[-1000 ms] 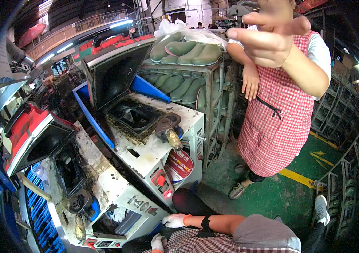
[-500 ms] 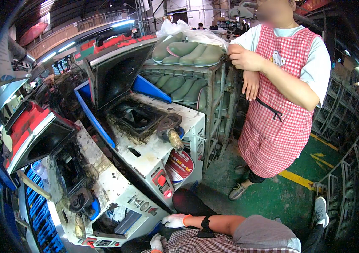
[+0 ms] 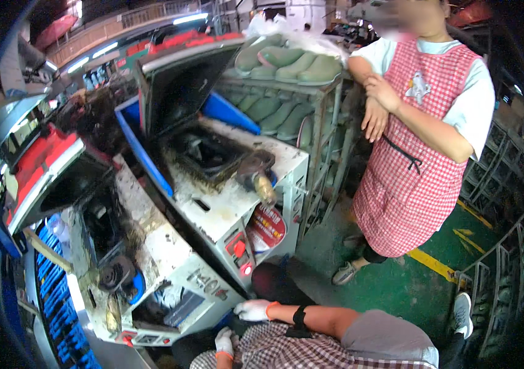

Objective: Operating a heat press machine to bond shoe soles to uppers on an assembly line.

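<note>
My right hand (image 3: 253,309) wears a white glove with an orange cuff and a black band on the forearm. It lies flat against the low front edge of a grimy white moulding machine (image 3: 213,215), fingers spread, holding nothing. My left hand (image 3: 224,341), gloved the same way, is lower, close to my checked apron; its grip is hidden. A dark round object (image 3: 271,281) sits just above my right hand. Red buttons (image 3: 237,249) are on the machine's front panel.
A person in a red checked apron (image 3: 416,154) stands at the right on the green floor, hands together at the chest. Behind the machine, a metal rack (image 3: 286,80) holds green soles. A second machine (image 3: 120,270) and blue crates (image 3: 59,313) are at left.
The standing person lowered a raised hand and now rests both hands together at the chest. My two gloved hands have stayed in place.
</note>
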Available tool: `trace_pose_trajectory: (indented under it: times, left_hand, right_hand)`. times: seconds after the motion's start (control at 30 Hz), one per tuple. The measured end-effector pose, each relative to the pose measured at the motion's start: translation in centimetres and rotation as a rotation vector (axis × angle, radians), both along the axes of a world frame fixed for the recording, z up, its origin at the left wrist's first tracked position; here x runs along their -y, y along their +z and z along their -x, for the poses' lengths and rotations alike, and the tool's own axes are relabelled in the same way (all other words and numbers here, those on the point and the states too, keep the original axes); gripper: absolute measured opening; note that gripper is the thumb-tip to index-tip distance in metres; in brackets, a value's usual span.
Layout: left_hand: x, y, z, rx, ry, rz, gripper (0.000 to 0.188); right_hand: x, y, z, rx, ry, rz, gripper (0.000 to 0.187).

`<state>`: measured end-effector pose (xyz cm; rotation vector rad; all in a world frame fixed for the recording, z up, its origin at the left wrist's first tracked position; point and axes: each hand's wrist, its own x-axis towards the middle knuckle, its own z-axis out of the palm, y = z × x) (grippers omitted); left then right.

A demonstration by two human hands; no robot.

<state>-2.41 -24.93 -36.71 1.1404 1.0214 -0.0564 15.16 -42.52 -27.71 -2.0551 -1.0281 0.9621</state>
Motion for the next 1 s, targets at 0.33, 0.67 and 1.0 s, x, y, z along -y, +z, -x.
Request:
trace_pose_trajectory:
  times: [0.33,0.67,1.0]
  left_hand:
    - [-0.1,0.2,-0.6,-0.079,-0.015,0.015,0.041]
    - [-0.1,0.0,-0.5,-0.035,0.022,0.038,0.040]
    - [-0.2,-0.3,-0.8,-0.076,0.005,0.005,0.040]
  right_hand:
    - [0.0,-0.1,0.0,0.017,-0.043,0.035,0.043]
    - [0.2,0.8,0.2,0.015,-0.032,0.055,0.042]
    - [0.2,1.9,0.1,-0.015,0.005,0.106,0.042]
